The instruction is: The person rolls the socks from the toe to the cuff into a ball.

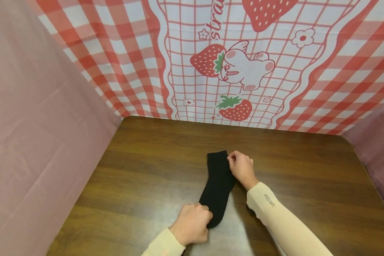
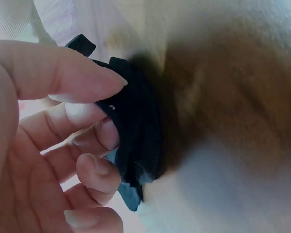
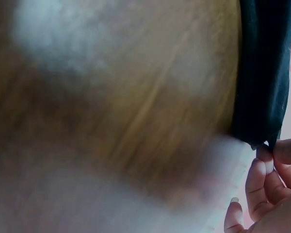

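A black sock (image 1: 217, 188) stretches lengthwise between both hands over the table, its cuff toward the back and its toe toward the front. My left hand (image 1: 193, 222) pinches the sock's edge near the toe. In the left wrist view the thumb (image 2: 72, 77) and fingers grip a bunched part of the black cloth (image 2: 138, 131). With thumb and finger, my right hand (image 1: 242, 167) pinches the cuff's right edge. The right wrist view has the sock (image 3: 264, 73) with its corner between the fingertips (image 3: 286, 151). Whether the sock touches the tabletop is hard to tell.
The brown wooden table (image 1: 140, 170) has rounded back corners. Behind it hangs a red and white strawberry-print cloth (image 1: 192, 85). Pink cloth (image 1: 51, 142) covers the left side, and another pink cloth (image 1: 377, 142) hangs at the right.
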`<state>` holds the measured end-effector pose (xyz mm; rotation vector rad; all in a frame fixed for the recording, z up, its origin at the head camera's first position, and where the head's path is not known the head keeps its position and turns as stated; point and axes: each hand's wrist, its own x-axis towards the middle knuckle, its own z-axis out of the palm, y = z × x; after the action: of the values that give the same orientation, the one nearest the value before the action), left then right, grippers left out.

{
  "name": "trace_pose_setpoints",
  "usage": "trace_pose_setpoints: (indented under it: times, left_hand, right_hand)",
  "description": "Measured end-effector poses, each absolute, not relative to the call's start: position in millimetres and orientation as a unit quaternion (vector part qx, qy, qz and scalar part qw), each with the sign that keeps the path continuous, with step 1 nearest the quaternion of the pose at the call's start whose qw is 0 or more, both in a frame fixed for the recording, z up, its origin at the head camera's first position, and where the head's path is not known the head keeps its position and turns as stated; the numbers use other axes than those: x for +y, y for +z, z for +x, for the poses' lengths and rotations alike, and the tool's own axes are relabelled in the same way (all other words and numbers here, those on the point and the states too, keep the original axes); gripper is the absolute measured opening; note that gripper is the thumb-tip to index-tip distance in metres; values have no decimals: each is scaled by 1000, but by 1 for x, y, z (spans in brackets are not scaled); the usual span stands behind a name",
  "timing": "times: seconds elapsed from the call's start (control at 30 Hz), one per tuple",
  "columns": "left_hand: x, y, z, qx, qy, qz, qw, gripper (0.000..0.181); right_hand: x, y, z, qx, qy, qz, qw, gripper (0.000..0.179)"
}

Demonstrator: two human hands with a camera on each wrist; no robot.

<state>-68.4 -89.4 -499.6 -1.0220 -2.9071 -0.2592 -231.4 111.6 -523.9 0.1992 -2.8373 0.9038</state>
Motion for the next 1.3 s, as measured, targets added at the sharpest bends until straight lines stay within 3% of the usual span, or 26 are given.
trace_pose_setpoints:
  times: [0.23,0.4,0.63,0.87,1.3]
  left_hand:
    - [-79,-505,-67,-933,-104,-344,23,28]
    - [-73,-507,-68,-928,-122,-350,30,27]
    - [-71,-506,-69,-928,-126,-352,16,17]
    - [-75,-507,-68,-926,-119,-357,24,16]
    - [-80,-505,-66,-925,-133,-353,42,13]
  right_hand:
    - [114,-525,-230,-952,287,76,79,13]
    - [119,-521,-222,-951,269,98,116,11]
    - [125,-516,-180,-925,254,200,200,4]
    - [129,-520,-139,-918,255,232,198,10]
    - [133,-519,-103,-895,289,254,228,14]
